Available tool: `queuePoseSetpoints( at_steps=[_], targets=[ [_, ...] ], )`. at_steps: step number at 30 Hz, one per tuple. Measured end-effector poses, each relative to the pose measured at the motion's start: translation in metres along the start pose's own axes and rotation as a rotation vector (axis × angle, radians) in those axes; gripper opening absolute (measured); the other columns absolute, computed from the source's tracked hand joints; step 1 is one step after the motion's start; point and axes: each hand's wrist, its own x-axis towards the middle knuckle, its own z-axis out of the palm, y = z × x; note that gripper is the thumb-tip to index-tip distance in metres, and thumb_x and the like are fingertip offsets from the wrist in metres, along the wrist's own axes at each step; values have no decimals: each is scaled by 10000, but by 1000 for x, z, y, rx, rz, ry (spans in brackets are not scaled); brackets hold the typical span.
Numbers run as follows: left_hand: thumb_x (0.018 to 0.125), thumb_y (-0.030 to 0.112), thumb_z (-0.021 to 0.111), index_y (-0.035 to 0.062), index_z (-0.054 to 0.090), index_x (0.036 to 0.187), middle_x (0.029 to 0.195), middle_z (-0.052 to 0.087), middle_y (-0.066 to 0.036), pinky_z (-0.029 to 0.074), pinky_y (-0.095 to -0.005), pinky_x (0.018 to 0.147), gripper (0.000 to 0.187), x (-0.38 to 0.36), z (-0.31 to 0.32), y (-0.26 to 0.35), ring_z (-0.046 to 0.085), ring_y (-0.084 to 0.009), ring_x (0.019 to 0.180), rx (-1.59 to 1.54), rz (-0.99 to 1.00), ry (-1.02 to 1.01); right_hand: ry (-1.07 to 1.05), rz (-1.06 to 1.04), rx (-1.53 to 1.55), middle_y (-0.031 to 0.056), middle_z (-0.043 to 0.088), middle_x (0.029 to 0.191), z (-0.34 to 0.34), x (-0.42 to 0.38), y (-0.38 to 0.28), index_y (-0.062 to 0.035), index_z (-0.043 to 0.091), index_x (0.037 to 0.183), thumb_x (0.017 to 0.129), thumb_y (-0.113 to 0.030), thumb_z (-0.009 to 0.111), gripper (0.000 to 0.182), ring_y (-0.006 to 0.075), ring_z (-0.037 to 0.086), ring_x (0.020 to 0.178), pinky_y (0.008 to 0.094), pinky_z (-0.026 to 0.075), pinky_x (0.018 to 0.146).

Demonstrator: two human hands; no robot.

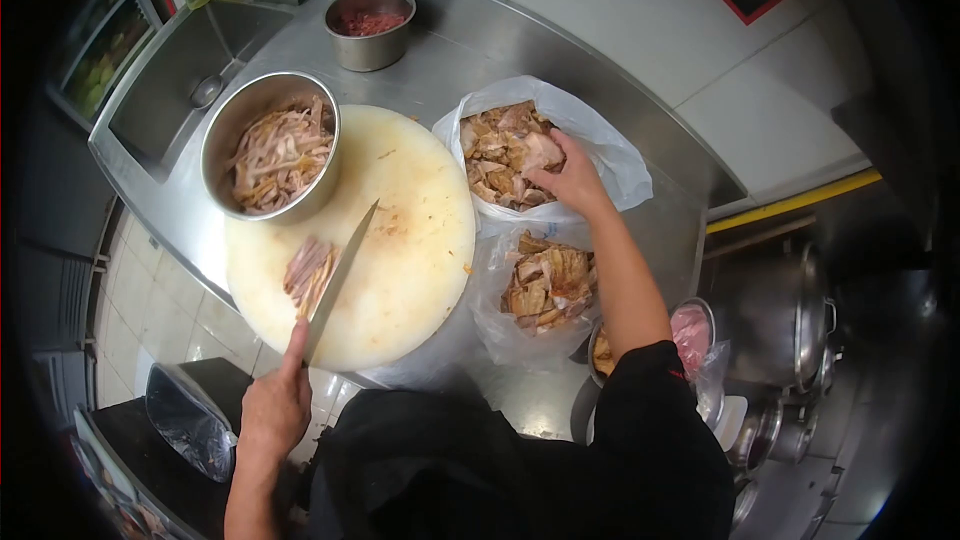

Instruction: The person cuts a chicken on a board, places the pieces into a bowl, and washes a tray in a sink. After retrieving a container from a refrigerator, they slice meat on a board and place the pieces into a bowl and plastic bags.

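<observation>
My left hand (pixel 277 405) is closed around the handle of a long knife (pixel 343 275), its index finger stretched along the top. The blade lies over the round white cutting board (pixel 410 240), beside a small pile of sliced meat (pixel 310 270). Over at the upper right, my right hand (pixel 570 175) grips a piece of meat (pixel 538 152) at the open white plastic bag (pixel 612 165), which is full of meat chunks (pixel 492 155). A steel pot (pixel 211 165) with sliced meat strips (pixel 282 155) stands on the board's upper left edge.
Below the white bag sits a clear bag (pixel 490 315) of meat pieces. A steel bowl (pixel 372 53) of red minced food stands behind the board. At left are a sink (pixel 170 105) and a lined bin (pixel 195 420); large pots (pixel 775 320) stand at right.
</observation>
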Motion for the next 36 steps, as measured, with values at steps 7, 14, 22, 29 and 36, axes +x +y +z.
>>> queuePoseSetpoints(
  at_steps=[7, 14, 22, 29, 36],
  targets=[
    [937, 121, 493, 279, 198, 1529, 776, 644, -246, 482, -546, 686, 680, -1, -1, 2, 624, -453, 727, 13, 3, 2, 87, 184, -40, 170, 629, 1153, -8, 2, 9, 7, 567, 1198, 696, -214, 780, 588, 309, 617, 1039, 391, 485, 906],
    [905, 85, 499, 250, 251, 1520, 837, 638, -297, 479, -545, 738, 684, 2, -5, -3, 618, -485, 801, -101, -15, -35, -198, 207, 630, 72, 649, 1027, -32, -28, -69, 14, 593, 1167, 787, -119, 680, 412, 133, 612, 884, 287, 515, 731],
    [930, 106, 487, 231, 181, 1549, 811, 647, -235, 491, -460, 747, 703, -39, -15, -15, 635, -425, 735, -470, -15, -17, -581, -165, 373, 157, 656, 1015, 91, -98, -188, 52, 599, 1172, 803, -164, 670, 434, 251, 621, 906, 337, 500, 829],
    [984, 183, 434, 312, 144, 1553, 728, 611, -148, 536, -353, 624, 651, -39, -24, -15, 592, -225, 515, -812, -214, -277, -320, -169, 283, 177, 597, 1011, 110, -117, -206, -6, 629, 1050, 778, -187, 682, 331, 291, 606, 901, 371, 494, 839],
    [977, 155, 418, 261, 116, 1567, 625, 500, -54, 508, -300, 532, 671, -28, -24, -16, 530, -150, 473, -867, -181, -318, -278, -104, 294, 146, 594, 980, 110, -122, -215, -11, 633, 1032, 769, -150, 685, 301, 198, 583, 659, 316, 500, 678]
  ],
)
